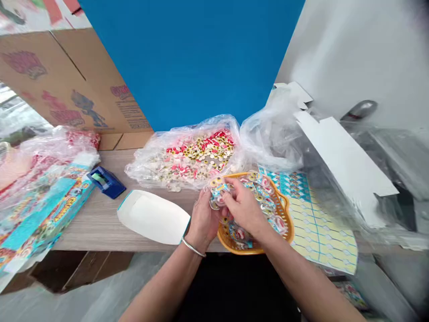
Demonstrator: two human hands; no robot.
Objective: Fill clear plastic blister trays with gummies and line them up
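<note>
Both my hands meet over the left edge of an orange plastic basket [290, 223]. Between them is a small clear plastic pack [217, 190] with a printed blue and yellow label. My left hand [204, 219], with a bangle at the wrist, grips the pack from below left. From the right, the fingers of my right hand [244, 208] close on the same pack. Several similar packs [268, 201] fill the basket under my hands, partly hidden by them. Behind lies an open clear bag [201, 154] of small red, white and yellow pieces.
Left of my hands lie a white card sheet [152, 217] and a blue tape dispenser [106, 182]. Printed boxes [50, 210] stand at far left. A yellow and blue label sheet [323, 228], clear plastic film and white folded card [348, 161] are on the right. A blue panel [194, 62] rises behind.
</note>
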